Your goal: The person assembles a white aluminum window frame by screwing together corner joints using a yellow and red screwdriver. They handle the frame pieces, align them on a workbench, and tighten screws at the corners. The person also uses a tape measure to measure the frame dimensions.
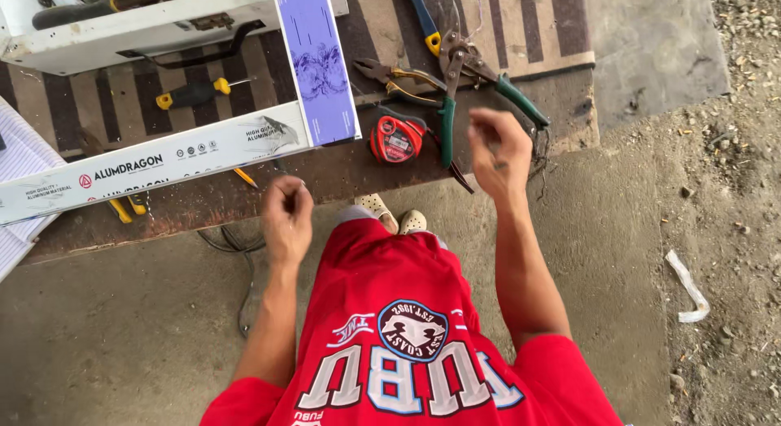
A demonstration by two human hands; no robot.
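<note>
Green-handled tin snips [455, 92] lie on the worn striped bench top [561, 109], crossed over yellow-handled pliers [403, 74], just beyond my right hand [498, 153]. That hand hovers over the bench edge with fingers curled loosely inward; I cannot tell whether anything small is pinched in it. A round red tape measure [396, 139] sits just beside it, touching the snips' handle. My left hand [286, 214] is balled into a near fist below a long white aluminium profile in printed wrap [154, 161]; whether it holds anything is hidden. A black-and-yellow screwdriver [195, 92] rests farther back.
</note>
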